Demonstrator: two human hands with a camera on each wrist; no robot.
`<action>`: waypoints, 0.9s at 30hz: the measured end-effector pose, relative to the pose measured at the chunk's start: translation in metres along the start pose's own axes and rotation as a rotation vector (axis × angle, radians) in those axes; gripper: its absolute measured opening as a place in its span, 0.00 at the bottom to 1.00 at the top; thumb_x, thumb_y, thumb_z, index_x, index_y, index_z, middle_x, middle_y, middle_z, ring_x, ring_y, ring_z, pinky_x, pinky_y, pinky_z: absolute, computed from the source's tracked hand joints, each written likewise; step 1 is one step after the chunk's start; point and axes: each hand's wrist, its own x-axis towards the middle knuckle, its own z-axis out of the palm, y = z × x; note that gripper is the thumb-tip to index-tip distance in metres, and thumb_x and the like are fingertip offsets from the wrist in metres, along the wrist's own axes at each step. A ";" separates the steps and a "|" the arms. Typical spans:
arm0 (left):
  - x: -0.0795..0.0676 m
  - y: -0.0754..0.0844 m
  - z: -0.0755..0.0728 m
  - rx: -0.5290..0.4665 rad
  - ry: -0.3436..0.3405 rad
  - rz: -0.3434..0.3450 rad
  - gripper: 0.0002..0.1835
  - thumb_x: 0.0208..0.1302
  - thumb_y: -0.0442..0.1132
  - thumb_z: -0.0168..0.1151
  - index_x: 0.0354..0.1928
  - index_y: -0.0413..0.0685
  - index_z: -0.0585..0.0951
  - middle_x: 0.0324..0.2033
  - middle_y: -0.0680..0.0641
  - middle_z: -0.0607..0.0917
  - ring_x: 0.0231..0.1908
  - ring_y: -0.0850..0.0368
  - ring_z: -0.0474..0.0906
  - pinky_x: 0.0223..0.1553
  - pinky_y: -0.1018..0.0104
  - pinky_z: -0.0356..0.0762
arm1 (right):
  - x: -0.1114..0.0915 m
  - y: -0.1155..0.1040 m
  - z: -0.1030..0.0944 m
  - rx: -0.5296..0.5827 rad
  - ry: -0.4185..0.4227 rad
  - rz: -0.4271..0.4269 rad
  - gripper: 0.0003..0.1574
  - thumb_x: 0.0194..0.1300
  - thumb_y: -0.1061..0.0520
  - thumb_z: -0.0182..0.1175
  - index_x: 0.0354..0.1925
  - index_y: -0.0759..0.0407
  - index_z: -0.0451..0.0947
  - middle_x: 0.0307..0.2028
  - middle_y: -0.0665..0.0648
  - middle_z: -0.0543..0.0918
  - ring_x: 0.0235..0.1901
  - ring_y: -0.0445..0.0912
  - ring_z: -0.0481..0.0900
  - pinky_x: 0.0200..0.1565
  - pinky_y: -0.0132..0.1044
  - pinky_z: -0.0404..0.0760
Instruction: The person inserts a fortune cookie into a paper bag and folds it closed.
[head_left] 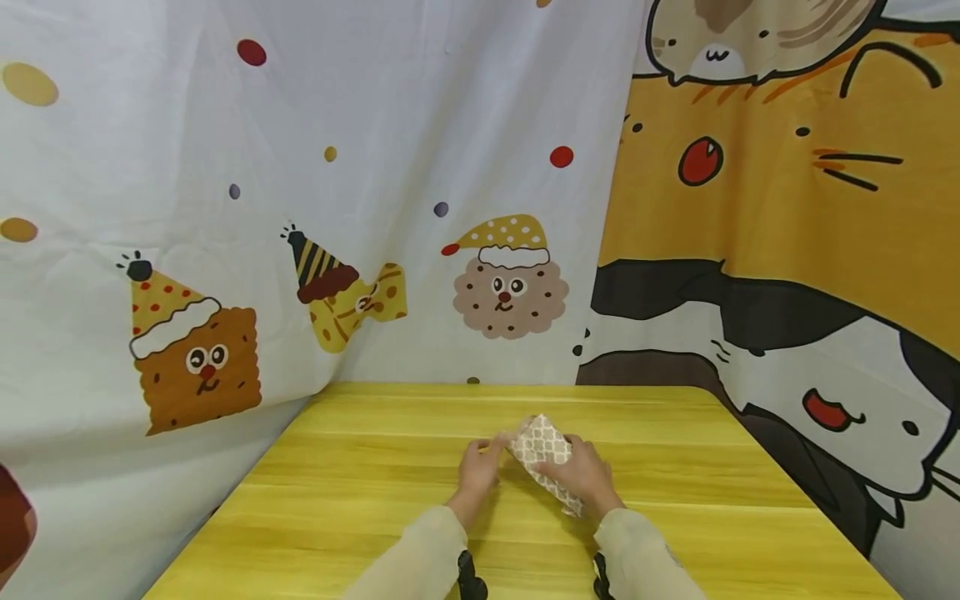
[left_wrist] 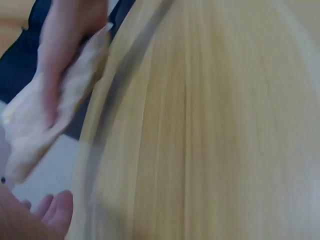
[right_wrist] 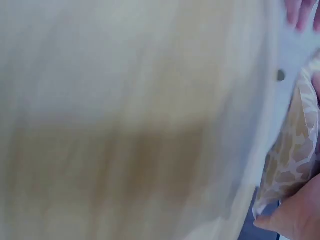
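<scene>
My right hand (head_left: 588, 479) grips a beige packet (head_left: 543, 442) with a white lattice pattern, thumb on its near face. The packet is held tilted above the table, its upper end leaning to the left. In the right wrist view the packet (right_wrist: 292, 145) looks crinkled and slightly glossy, with a fold along one edge. My left hand (head_left: 478, 471) is beside the packet's upper left end, fingers pointing toward it. The left wrist view shows the left hand's fingers (left_wrist: 57, 210) relaxed and apart from the packet (left_wrist: 40, 125), which is blurred there.
A yellow wood-grain table (head_left: 337, 500) lies under both hands. Behind it hangs a white cloth (head_left: 420, 100) printed with cartoon biscuits and dots. On the right is a cloth (head_left: 765, 208) with large cartoon cats. Pale sleeves (head_left: 420, 554) with dark wrist straps cover the forearms.
</scene>
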 end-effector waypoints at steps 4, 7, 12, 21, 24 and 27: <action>0.000 0.015 0.017 -0.116 -0.110 0.033 0.39 0.69 0.55 0.62 0.67 0.30 0.65 0.50 0.36 0.80 0.45 0.41 0.79 0.44 0.48 0.80 | 0.007 -0.020 -0.003 0.081 0.074 0.018 0.67 0.52 0.24 0.67 0.72 0.66 0.60 0.61 0.72 0.70 0.57 0.65 0.71 0.58 0.67 0.63; 0.005 0.028 0.020 -0.169 -0.162 0.095 0.33 0.69 0.47 0.64 0.67 0.34 0.67 0.52 0.38 0.80 0.48 0.45 0.80 0.47 0.49 0.80 | 0.010 -0.035 -0.006 0.139 0.055 -0.003 0.70 0.52 0.23 0.66 0.75 0.64 0.55 0.62 0.71 0.65 0.53 0.62 0.72 0.55 0.61 0.70; 0.024 0.046 0.001 -0.177 -0.215 0.171 0.24 0.69 0.42 0.64 0.61 0.38 0.74 0.48 0.44 0.83 0.46 0.53 0.81 0.47 0.57 0.81 | 0.015 -0.049 -0.019 0.397 -0.055 -0.085 0.60 0.58 0.36 0.70 0.74 0.62 0.55 0.63 0.67 0.66 0.54 0.58 0.74 0.52 0.55 0.77; 0.039 0.059 -0.043 -0.034 -0.412 0.218 0.28 0.67 0.47 0.66 0.62 0.38 0.73 0.52 0.39 0.79 0.55 0.44 0.76 0.57 0.47 0.73 | 0.014 -0.048 -0.028 0.554 -0.139 -0.169 0.30 0.64 0.49 0.70 0.58 0.59 0.73 0.45 0.56 0.81 0.43 0.48 0.81 0.45 0.48 0.81; 0.035 0.040 -0.046 0.060 -0.482 0.170 0.40 0.64 0.48 0.69 0.73 0.45 0.63 0.64 0.37 0.71 0.63 0.41 0.68 0.61 0.42 0.68 | 0.007 -0.036 -0.016 0.478 -0.189 -0.127 0.31 0.63 0.50 0.70 0.58 0.61 0.72 0.44 0.58 0.79 0.44 0.49 0.79 0.44 0.50 0.80; 0.034 0.029 -0.042 0.064 -0.580 0.202 0.41 0.64 0.44 0.69 0.75 0.57 0.60 0.67 0.42 0.68 0.64 0.43 0.68 0.60 0.43 0.69 | 0.006 -0.032 -0.010 0.450 -0.209 -0.121 0.33 0.63 0.48 0.70 0.59 0.62 0.72 0.46 0.59 0.80 0.46 0.51 0.80 0.46 0.52 0.80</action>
